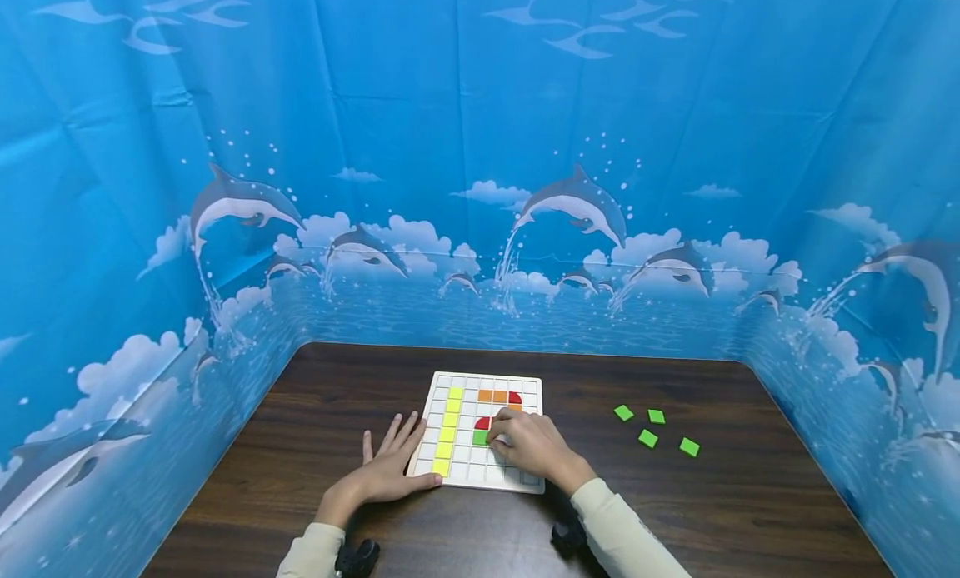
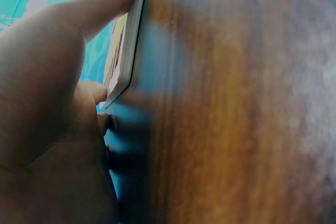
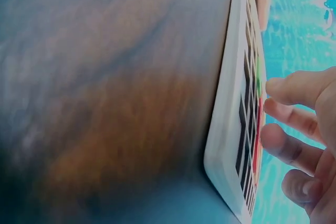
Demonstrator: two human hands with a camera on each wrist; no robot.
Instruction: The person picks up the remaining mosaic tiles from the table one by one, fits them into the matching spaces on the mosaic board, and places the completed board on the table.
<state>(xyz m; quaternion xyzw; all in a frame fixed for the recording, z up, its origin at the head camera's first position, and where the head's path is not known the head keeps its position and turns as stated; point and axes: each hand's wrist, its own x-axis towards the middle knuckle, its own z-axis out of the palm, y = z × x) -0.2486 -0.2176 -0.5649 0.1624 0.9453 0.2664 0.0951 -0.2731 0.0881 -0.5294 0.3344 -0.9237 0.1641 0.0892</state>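
A white gridded board (image 1: 467, 471) lies on the table with a column of yellow square tiles (image 1: 447, 434) on its left side. Farther right on it are orange tiles (image 1: 492, 396), red rounded pieces (image 1: 482, 423) and a green square tile (image 1: 480, 437). My left hand (image 1: 390, 468) rests spread at the board's near left corner, thumb on its front edge. My right hand (image 1: 531, 441) is over the board's right half, fingertips right at the surface beside the green tile. In the right wrist view, its thumb (image 3: 294, 87) and fingers bend loosely, with no piece visible between them.
Several loose green square tiles (image 1: 648, 438) lie on the dark wooden table (image 1: 720, 495) to the right of the board. A blue dolphin-print curtain (image 1: 420, 186) hangs around the table's back and sides.
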